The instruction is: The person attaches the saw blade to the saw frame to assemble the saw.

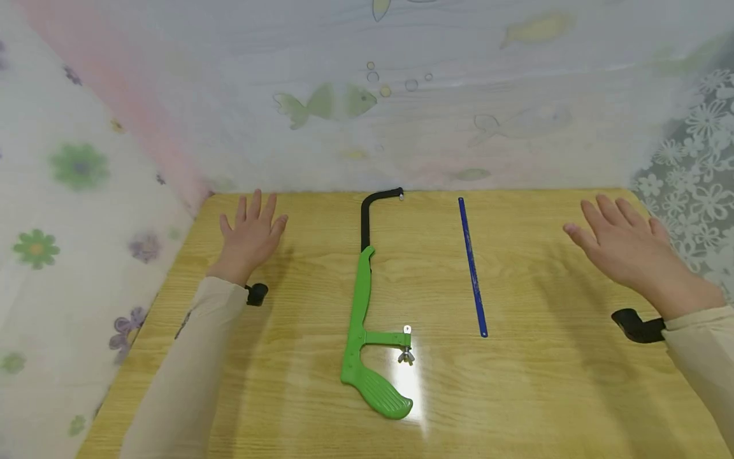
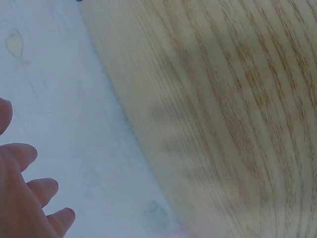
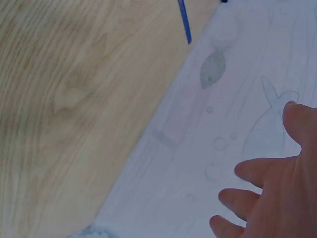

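A hacksaw frame (image 1: 358, 312) with a green handle and a black bent front arm lies on the wooden table, handle toward me. A silver wing nut (image 1: 406, 357) sits on its short crossbar. To its right lies a blue hacksaw blade (image 1: 473, 268), apart from the frame; one end of the blade (image 3: 185, 22) shows in the right wrist view. My left hand (image 1: 249, 236) is held over the table's left side, fingers spread, holding nothing. Over the right side, my right hand (image 1: 627, 245) is also spread and holds nothing. Both cast shadows on the wood.
The wooden table (image 1: 298, 395) ends at the back against a pale curtain (image 1: 424, 140) printed with fish. A flower-printed cloth (image 1: 86, 210) hangs along the left, and white lace flowers (image 1: 705, 185) border the right. Black wrist cameras are worn on both forearms.
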The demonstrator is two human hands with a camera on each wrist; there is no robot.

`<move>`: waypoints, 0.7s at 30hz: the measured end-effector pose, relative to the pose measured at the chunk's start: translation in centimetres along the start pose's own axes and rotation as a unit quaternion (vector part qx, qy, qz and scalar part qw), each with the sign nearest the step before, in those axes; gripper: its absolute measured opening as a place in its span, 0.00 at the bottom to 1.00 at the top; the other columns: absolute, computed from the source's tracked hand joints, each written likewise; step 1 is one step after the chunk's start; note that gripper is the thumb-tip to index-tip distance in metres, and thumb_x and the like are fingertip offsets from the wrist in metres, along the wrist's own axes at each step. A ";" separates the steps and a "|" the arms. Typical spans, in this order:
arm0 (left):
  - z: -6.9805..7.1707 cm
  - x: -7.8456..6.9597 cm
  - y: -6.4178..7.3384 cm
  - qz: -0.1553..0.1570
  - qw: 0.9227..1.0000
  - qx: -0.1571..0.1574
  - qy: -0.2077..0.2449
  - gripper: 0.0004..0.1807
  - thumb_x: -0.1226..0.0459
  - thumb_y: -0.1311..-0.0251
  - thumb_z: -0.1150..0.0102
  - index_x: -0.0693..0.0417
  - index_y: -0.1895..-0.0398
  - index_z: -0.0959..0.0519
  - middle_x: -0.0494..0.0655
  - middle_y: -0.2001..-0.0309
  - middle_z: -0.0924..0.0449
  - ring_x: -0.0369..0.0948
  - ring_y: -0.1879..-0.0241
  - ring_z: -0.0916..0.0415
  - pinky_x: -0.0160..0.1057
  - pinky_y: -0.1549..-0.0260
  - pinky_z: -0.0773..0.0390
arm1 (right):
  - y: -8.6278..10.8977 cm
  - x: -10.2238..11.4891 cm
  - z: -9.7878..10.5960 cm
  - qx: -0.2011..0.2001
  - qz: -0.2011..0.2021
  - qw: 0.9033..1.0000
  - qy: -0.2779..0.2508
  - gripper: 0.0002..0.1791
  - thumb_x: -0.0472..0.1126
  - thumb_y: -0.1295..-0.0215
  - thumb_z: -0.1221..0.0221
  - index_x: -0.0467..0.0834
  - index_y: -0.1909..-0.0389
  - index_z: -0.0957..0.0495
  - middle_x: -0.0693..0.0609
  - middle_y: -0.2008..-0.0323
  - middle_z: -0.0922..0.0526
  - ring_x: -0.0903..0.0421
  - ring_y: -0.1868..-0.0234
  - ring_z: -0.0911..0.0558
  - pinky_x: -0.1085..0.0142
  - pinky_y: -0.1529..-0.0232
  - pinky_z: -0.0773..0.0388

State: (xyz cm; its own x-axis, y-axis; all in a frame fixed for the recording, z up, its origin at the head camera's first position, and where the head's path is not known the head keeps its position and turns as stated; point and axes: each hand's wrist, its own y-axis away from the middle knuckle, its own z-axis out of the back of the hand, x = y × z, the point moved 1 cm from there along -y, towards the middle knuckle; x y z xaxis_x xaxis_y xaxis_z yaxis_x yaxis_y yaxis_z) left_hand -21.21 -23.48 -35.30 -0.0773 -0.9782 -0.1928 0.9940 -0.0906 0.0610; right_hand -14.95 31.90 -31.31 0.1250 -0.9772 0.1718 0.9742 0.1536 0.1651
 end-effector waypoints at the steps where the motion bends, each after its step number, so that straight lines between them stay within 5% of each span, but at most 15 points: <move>1: 0.0 0.0 0.0 0.000 1.000 0.000 -0.002 0.36 0.39 0.38 0.82 0.44 0.31 0.66 0.51 0.31 0.76 0.53 0.35 0.82 0.67 0.50 0.77 | 0.0 0.1 0.0 0.001 0.000 1.000 0.002 0.41 0.65 0.35 0.72 0.41 0.32 0.68 0.39 0.33 0.74 0.37 0.36 0.73 0.36 0.49 0.79; 15: -0.1 -1.2 -0.1 -0.009 1.000 -0.008 -0.015 0.36 0.40 0.37 0.80 0.45 0.30 0.65 0.51 0.31 0.75 0.54 0.34 0.78 0.66 0.50 0.77 | 0.3 0.1 0.2 -0.012 0.000 1.000 0.012 0.41 0.64 0.35 0.72 0.41 0.32 0.69 0.38 0.33 0.72 0.36 0.36 0.70 0.35 0.49 0.76; 21: -1.1 -1.6 -0.1 -0.013 0.999 -0.038 -0.008 0.36 0.40 0.37 0.77 0.47 0.30 0.58 0.53 0.31 0.66 0.54 0.34 0.72 0.66 0.48 0.71 | 0.5 -0.3 -0.3 -0.043 -0.002 0.999 0.014 0.40 0.63 0.34 0.71 0.41 0.32 0.65 0.35 0.33 0.64 0.34 0.36 0.63 0.34 0.49 0.72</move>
State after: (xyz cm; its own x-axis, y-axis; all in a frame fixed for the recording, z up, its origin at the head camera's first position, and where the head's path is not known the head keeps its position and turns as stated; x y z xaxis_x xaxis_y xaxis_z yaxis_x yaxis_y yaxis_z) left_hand -21.14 -21.68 -36.05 -0.1047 -0.9787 -0.1767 0.9945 -0.1030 -0.0188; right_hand -14.44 32.24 -31.61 0.1243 -0.9817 0.1441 0.9873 0.1368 0.0806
